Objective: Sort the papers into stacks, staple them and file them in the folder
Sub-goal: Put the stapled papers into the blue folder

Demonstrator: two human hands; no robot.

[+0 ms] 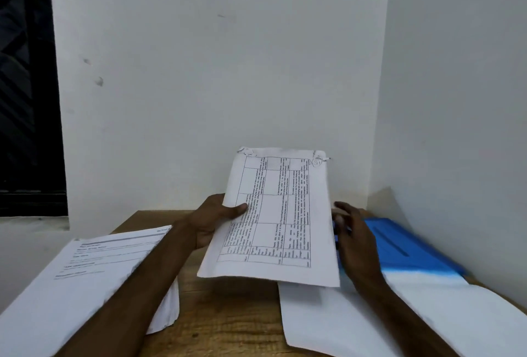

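A printed sheet [273, 219] ruled with a table is held up over the wooden table [228, 314] by the left hand [211, 219], thumb pinched across its left edge, fingers hidden behind it, forearm stretched in from the near left. Just right of the sheet, the right hand [353, 234] is caught blurred, back upward, at the left edge of the blue folder [405, 245]; whether anything is grasped cannot be told. A paper stack [85, 276] is laid near left, white paper [342, 322] near right.
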